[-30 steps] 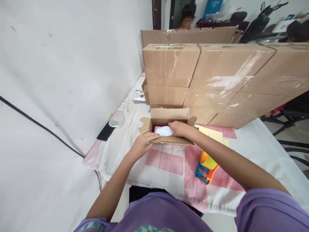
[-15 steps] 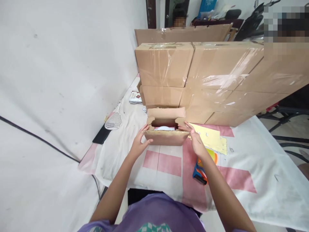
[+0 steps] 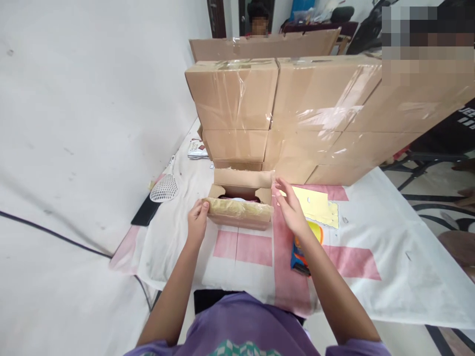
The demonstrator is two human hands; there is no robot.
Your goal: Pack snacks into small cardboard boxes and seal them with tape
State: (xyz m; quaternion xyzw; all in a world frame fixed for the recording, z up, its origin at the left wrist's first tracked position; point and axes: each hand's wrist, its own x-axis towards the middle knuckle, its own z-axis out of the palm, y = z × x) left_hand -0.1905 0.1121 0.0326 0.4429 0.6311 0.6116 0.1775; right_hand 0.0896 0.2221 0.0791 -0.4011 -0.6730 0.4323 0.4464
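A small open cardboard box [image 3: 240, 212] sits on the cloth-covered table [image 3: 371, 277] in front of me. A white item shows inside it, mostly hidden by the flaps. My left hand [image 3: 197, 222] grips the left end of the box's near flap, fingers closed on it. My right hand [image 3: 290, 210] hovers just right of the box with its fingers spread and holds nothing. An orange and blue tape dispenser [image 3: 302, 249] lies partly under my right forearm.
A stack of taped cardboard boxes [image 3: 297, 113] stands behind the small box. A yellow sheet [image 3: 315, 205] lies to the right. A white mesh scoop [image 3: 164, 188], a black flat object [image 3: 145, 211] and a small packet [image 3: 195, 148] lie along the wall. A person sits far back.
My right hand came out of the box and moved to its right side. The side flaps were folded in, and my left hand took hold of the near flap.
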